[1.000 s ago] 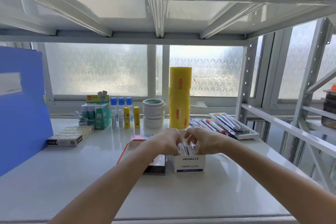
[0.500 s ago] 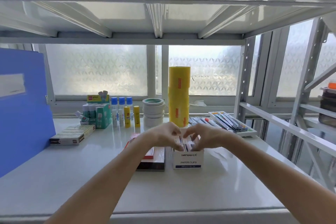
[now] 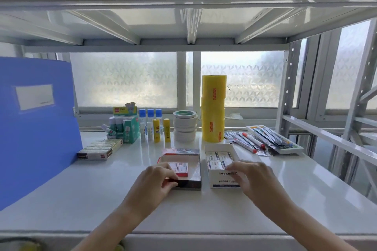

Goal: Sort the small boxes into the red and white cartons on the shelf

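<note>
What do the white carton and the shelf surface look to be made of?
White carton: likely matte printed cardboard, judging by its thin folded walls and open flap. Shelf: looks like glossy white painted metal; it mirrors the window light and the items on it.

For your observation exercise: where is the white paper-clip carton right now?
In the head view, the white paper-clip carton stands on the shelf right of centre, beside the red carton, before the yellow tape rolls, under the right hand.

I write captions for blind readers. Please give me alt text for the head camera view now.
A person's left hand rests at the red carton and the right hand at the white paper clip carton, both holding small boxes, on a white shelf. Behind stand yellow tape rolls, glue sticks and a blue folder.
</note>
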